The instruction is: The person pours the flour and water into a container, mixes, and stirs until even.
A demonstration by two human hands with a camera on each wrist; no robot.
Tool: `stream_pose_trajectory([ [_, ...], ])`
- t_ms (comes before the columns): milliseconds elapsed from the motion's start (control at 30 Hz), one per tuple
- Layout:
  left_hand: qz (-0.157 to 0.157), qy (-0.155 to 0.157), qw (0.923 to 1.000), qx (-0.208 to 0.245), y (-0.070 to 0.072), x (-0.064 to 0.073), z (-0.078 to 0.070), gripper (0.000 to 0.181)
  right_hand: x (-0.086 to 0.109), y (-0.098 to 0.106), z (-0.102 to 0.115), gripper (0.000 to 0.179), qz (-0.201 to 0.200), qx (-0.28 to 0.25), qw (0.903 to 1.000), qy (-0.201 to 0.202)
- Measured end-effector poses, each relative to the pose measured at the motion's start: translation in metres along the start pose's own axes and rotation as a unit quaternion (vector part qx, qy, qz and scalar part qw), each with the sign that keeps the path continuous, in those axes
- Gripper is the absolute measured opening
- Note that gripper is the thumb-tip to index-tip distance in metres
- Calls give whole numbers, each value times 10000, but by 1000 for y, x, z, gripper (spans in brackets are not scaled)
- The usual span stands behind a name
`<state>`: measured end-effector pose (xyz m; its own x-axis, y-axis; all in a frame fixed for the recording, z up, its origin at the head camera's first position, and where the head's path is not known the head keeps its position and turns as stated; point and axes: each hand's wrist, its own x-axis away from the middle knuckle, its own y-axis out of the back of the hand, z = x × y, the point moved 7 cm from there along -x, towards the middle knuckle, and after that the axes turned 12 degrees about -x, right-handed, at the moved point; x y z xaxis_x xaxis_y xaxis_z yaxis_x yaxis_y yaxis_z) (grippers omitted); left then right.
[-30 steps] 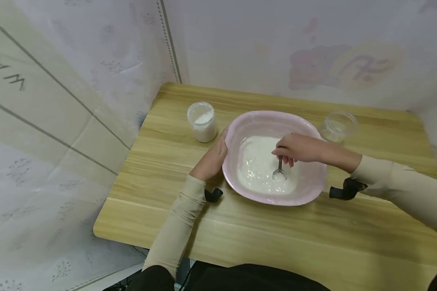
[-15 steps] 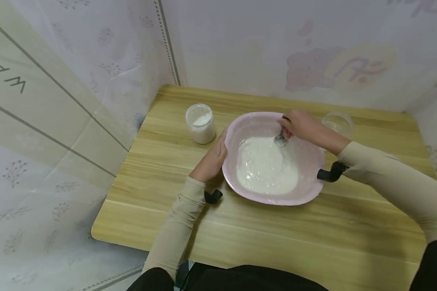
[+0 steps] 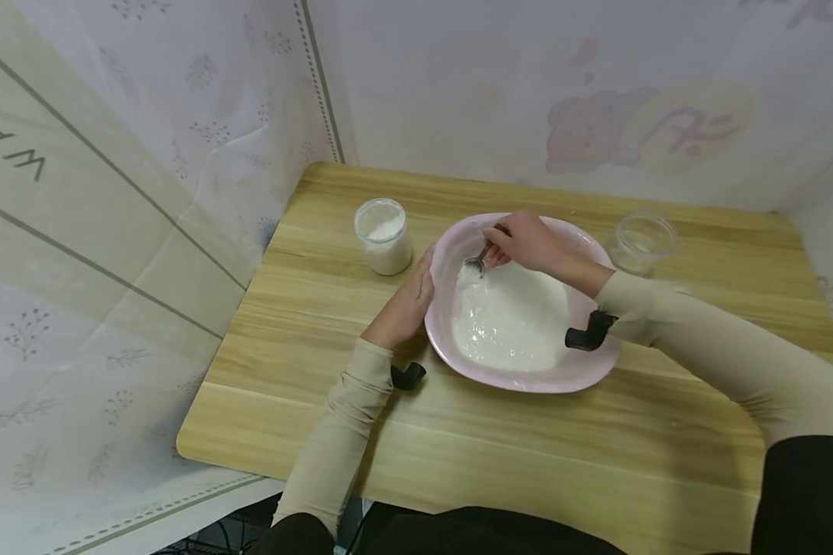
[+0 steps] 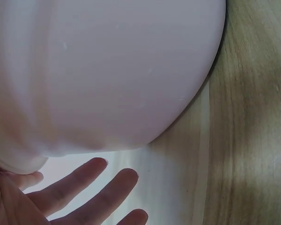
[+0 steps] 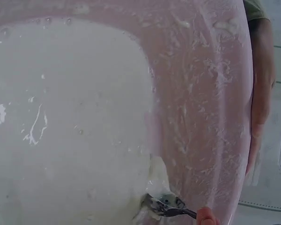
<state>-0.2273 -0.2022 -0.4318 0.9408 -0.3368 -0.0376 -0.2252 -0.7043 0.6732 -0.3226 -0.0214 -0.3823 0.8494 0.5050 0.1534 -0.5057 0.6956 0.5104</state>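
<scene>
A pink basin (image 3: 527,381) holding a thick white liquid (image 3: 521,324) stands on the table. My left hand (image 3: 406,304) rests against its left outer side; in the left wrist view the fingers (image 4: 107,194) are extended and spread below the rim. My right hand (image 3: 527,240) reaches over the basin and pinches the handle of a metal spoon (image 3: 475,267). In the right wrist view, the spoon's head (image 5: 164,205) touches the white liquid at its edge by the basin wall. White bits cling to that inner wall. Most of the right hand is hidden there; one fingertip shows.
A clear jar (image 3: 386,250) of white contents stands left of the basin, near my left fingers. Behind the basin's right side is a clear empty container (image 3: 644,239). The wooden table (image 3: 527,447) meets patterned walls at its back and left.
The right hand and spoon have swung from the basin's middle to its far side, then left along the far inner wall. The left hand stays in place.
</scene>
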Motion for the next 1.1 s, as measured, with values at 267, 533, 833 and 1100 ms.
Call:
stream_pose_trajectory([
  [267,-10,80,10000,-4,0,0,0,58,12,-35,10,34,979,-268,9947,168],
  [533,-13,49,10000,-13,-1,-1,0,57,60,-59,11,34,2285,270,9730,-163],
  [833,15,95,9999,-105,3,1,1,57,73,-21,-5,32,1974,821,9768,-103],
  [1100,-19,22,10000,-9,2,0,-1,57,33,2,-5,33,725,495,9955,365],
])
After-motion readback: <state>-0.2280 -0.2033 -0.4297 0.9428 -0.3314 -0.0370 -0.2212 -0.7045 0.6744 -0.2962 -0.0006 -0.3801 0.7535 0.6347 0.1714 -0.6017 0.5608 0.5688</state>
